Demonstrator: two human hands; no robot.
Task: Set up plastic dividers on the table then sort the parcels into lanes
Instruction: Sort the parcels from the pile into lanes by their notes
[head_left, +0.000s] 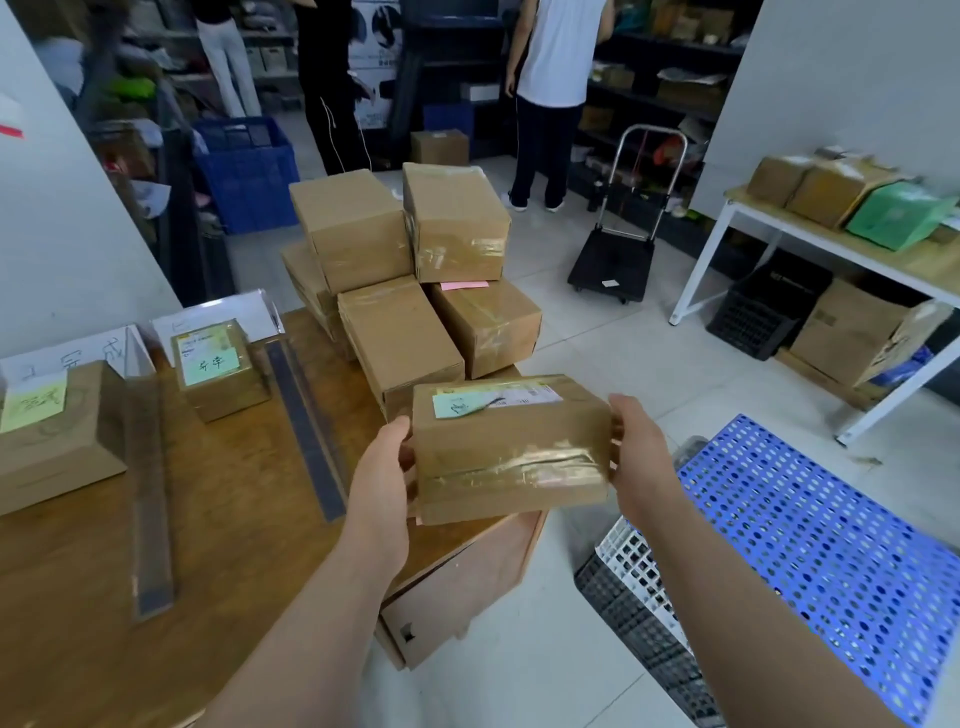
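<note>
Parcel (511, 447) is hanging over the table's (234, 545) right edge — left hand (383, 467) and right hand (640, 454) are gripping its ends, fingers curled round. Dividers (306, 421) are lying flat on the tabletop — parcel stack (405, 270) is sitting behind.

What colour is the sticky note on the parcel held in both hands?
The sticky note is pale green; head view shows it.
</note>
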